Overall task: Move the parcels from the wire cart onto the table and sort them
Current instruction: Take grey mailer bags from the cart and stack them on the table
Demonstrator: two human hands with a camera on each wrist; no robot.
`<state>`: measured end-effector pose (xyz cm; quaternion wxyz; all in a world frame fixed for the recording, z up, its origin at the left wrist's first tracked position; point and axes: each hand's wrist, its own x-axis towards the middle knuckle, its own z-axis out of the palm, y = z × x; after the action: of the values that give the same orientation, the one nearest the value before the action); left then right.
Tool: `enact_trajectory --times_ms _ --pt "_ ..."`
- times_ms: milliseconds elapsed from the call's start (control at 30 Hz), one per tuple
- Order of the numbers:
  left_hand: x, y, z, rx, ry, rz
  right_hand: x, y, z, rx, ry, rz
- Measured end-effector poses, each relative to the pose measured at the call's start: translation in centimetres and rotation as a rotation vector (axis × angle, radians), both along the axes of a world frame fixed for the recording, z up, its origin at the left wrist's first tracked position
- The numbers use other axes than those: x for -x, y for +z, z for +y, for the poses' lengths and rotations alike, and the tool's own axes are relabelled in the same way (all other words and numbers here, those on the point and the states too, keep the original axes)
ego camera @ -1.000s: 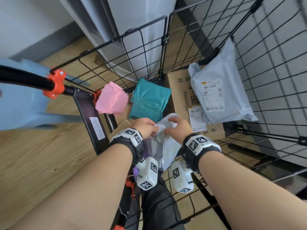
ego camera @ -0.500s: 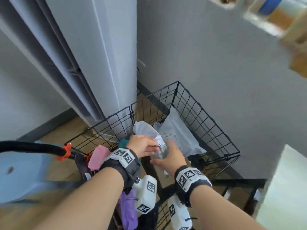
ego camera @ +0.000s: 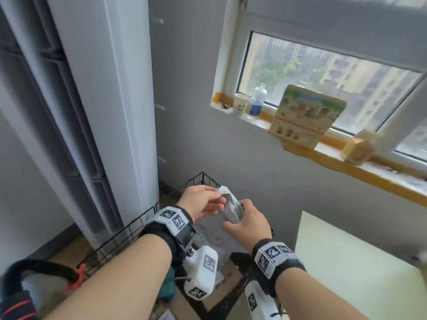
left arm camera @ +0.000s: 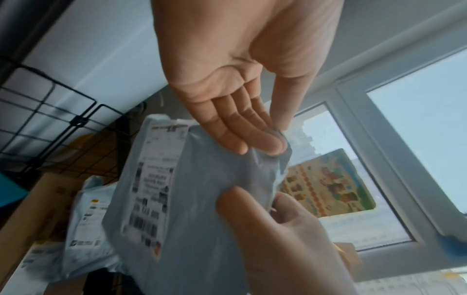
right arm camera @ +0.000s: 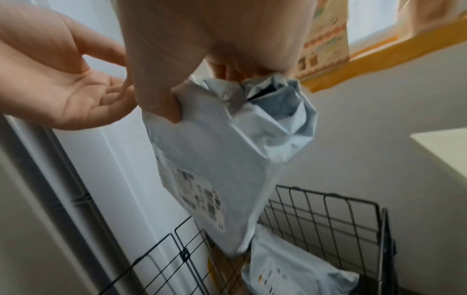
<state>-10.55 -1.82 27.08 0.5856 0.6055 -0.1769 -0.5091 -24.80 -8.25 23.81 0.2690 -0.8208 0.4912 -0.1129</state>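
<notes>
A paper cup with a smiling face and a water bottle stand side by side on the window sill. A colourful printed board leans against the glass there, and a small carton stands near it.

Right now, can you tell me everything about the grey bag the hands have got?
The grey parcel bag is a soft, crinkly plastic mailer with a white shipping label and barcodes on one face. It hangs upright above the wire cart, clear of the other parcels there. The right hand bunches its crumpled top edge in its grip. The left hand has straight fingers touching that same top edge with thumb and fingertips. The label print is too blurred to read.
</notes>
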Motion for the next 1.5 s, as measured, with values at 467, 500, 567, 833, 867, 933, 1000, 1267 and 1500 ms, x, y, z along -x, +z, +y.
enact_trajectory --times_ms 467,500,567,833,867,933,1000,1267,1500 --pt "7.2 7.2 -3.9 0.042 -0.078 -0.407 14.4 10.5 -4.3 -0.097 -0.26 -0.302" --pt "8.4 7.6 -4.4 0.048 -0.114 -0.433 15.4 10.7 -4.6 -0.137 -0.28 -0.329" --pt "10.6 8.0 -5.6 0.054 -0.203 -0.467 17.7 10.9 -5.3 -0.194 -0.308 -0.362" --pt "21.6 7.6 -10.9 0.035 -0.741 -0.591 27.2 12.2 -8.2 -0.307 -0.36 -0.37" --pt "22.9 7.2 -11.6 0.038 -0.783 -0.582 28.5 12.3 -8.6 -0.306 -0.371 -0.351" --pt "25.5 6.5 -12.7 0.056 -0.909 -0.5 31.2 12.2 -9.5 -0.312 -0.401 -0.306" --pt "28.1 5.9 -13.5 0.076 -0.998 -0.415 33.8 11.9 -10.6 -0.331 -0.419 -0.271" --pt "35.0 -0.2 -19.2 -0.042 -0.783 -0.506 40.2 7.8 -15.5 -0.096 -0.487 -0.1" --pt "39.0 -10.2 -25.0 -0.209 -0.543 -0.507 41.3 2.4 -18.3 -0.087 -0.483 -0.018"
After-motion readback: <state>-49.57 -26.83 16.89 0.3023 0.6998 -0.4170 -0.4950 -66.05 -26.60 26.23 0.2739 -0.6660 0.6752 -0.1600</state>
